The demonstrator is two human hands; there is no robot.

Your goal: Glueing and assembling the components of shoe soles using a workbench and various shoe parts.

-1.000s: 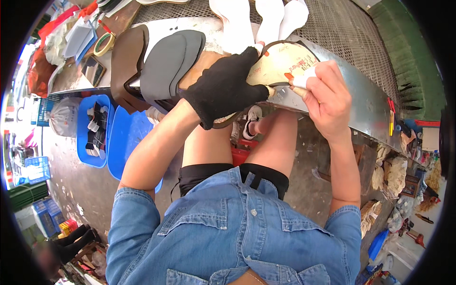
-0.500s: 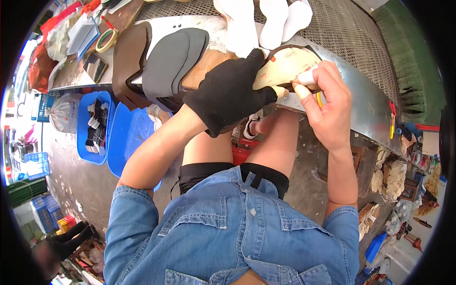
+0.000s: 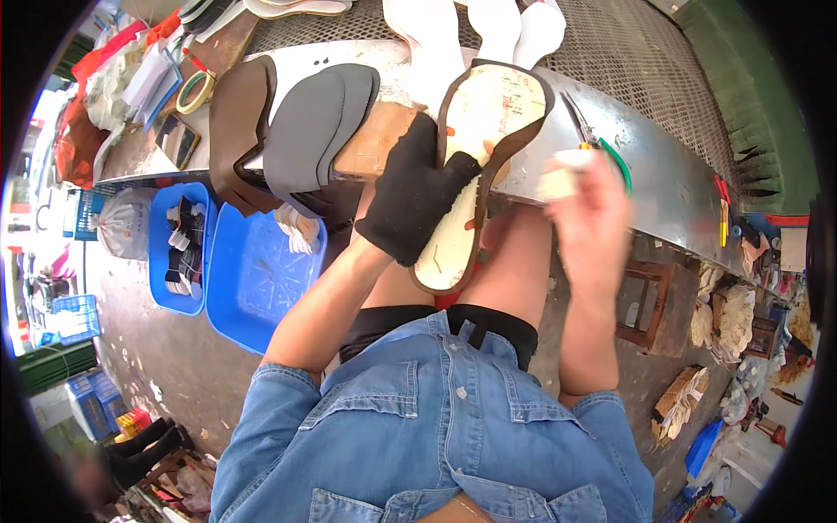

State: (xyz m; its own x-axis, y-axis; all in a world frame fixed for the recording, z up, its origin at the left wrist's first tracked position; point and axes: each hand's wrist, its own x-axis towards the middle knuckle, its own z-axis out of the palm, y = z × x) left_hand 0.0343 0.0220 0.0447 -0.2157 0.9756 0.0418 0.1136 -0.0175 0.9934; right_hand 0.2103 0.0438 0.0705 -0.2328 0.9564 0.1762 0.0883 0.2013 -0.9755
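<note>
My left hand (image 3: pixel 410 196), in a black glove with bare fingertips, grips a cream insole (image 3: pixel 493 100) edged with dark brown material. The insole stands lengthwise, its wide end over the metal bench and its narrow end above my lap. The gloved thumb lies across its middle and the other fingers are partly hidden beneath. My right hand (image 3: pixel 588 205), with pale covers on some fingers, is apart from the insole on its right. Motion smears its fingers. Just beyond it, a bladed tool like scissors (image 3: pixel 575 118) with green and yellow on its handles lies on the bench.
Grey sheet pieces (image 3: pixel 305 126) and brown pieces (image 3: pixel 231 131) lie left on the bench beside a wooden block (image 3: pixel 377 139). White sole shapes (image 3: pixel 423 35) rest at the back near mesh (image 3: pixel 636 61). Blue bins (image 3: pixel 261 327) stand on the floor at left, a wooden stool (image 3: pixel 663 305) at right.
The insole has turned from lying slanted under both hands to lengthwise, showing its whole cream face. My right hand has come off its edge and lowered. The bladed tool now shows on the bench.
</note>
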